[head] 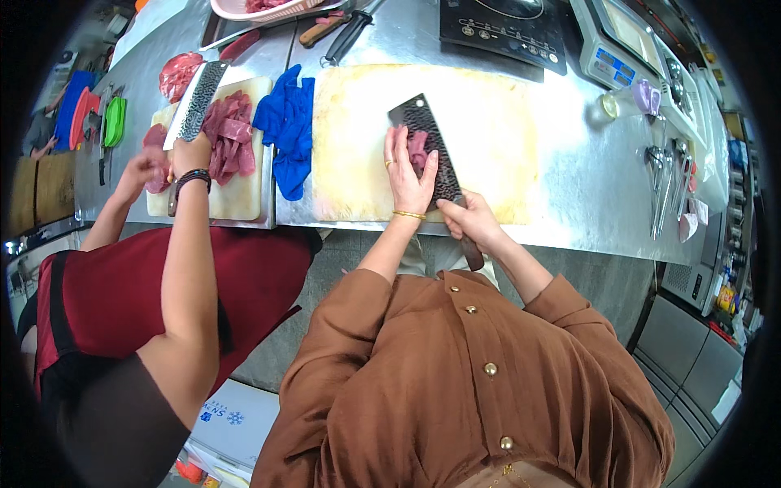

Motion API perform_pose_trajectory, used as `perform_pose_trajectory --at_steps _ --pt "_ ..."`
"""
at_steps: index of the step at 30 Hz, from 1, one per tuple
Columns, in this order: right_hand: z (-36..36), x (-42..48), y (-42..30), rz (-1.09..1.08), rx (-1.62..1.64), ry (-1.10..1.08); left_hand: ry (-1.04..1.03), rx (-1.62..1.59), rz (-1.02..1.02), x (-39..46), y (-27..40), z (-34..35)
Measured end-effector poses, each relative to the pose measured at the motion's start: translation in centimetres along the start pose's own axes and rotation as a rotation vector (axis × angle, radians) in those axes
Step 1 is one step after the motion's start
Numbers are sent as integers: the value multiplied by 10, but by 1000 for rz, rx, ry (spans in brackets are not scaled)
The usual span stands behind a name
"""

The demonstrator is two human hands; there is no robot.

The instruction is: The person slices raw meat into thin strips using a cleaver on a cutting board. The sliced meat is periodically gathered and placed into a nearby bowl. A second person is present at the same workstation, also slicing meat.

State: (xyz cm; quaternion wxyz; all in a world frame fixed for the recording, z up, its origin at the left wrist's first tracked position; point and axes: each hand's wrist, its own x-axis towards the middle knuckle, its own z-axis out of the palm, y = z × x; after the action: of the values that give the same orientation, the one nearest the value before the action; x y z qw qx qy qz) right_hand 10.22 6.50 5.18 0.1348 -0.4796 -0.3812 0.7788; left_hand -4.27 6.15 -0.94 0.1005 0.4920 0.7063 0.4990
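Note:
My right hand [473, 221] grips the dark handle of a cleaver [440, 149] with a dark, patterned blade. The blade slants over a large white cutting board [360, 140], its far end pointing away from me. Several strips of raw meat [417, 147] lie on the blade, by the fingers of my left hand [410, 177]. That hand reaches over the blade's left side with its thumb apart from the other fingers; it wears a ring and a gold bracelet. Whether its fingertips press the meat is unclear.
A crumpled blue cloth [293, 134] touches the board's left side. Left of it, a co-worker holds another cleaver [204, 100] over a smaller board [244, 204] with sliced meat [232, 137]. Knives [349, 36] and an induction cooker [503, 30] lie beyond; a scale [616, 55] and ladles [662, 177] are right.

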Motion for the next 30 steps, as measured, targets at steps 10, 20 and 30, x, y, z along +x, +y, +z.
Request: perform_pose_trajectory --at_steps 10,20,30 --pt "41 -24 -53 -197 -333 -6 379 -1633 -829 66 -29 -47" --pt "-19 -50 -49 -187 -324 242 460 -1443 -737 170 -15 -97" --pt "-20 -54 -30 -109 -185 279 573 -742 -399 450 -58 -128"
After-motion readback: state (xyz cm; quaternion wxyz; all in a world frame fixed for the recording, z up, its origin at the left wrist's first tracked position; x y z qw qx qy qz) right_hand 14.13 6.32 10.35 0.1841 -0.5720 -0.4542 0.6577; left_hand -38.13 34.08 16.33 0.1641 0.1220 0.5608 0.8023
